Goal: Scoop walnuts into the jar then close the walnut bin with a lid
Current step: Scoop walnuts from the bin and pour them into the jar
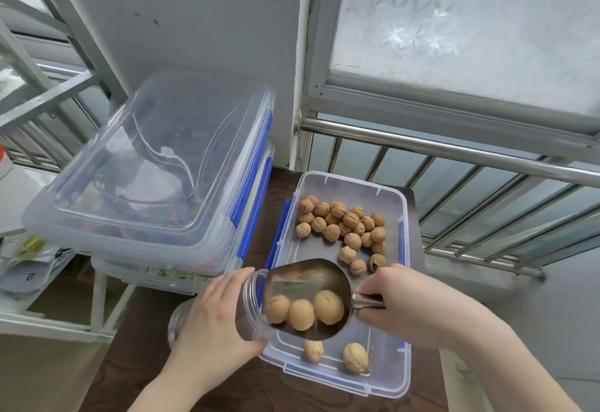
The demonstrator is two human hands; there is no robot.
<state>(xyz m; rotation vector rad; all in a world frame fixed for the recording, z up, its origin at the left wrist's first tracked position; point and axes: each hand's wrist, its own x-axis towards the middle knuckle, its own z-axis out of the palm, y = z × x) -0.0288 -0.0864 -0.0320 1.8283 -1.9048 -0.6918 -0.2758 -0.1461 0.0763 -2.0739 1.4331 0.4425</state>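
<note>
An open clear walnut bin [404,281] with blue latches sits on a dark wooden table and holds several walnuts [344,226] at its far end and two near its front. My right hand [402,301] grips the handle of a metal scoop [308,281] carrying three walnuts [303,311]. My left hand [211,320] holds a clear plastic jar [251,301] tilted on its side, its mouth touching the scoop's front lip above the bin's left edge. A clear lid [146,158] lies on the stacked containers to the left.
Two stacked clear containers [246,204] with blue latches stand left of the bin. A metal railing [454,152] and frosted window run behind it. A white shelf frame [97,301] with packets lies at lower left. The table [136,363] shows brown wood under my left arm.
</note>
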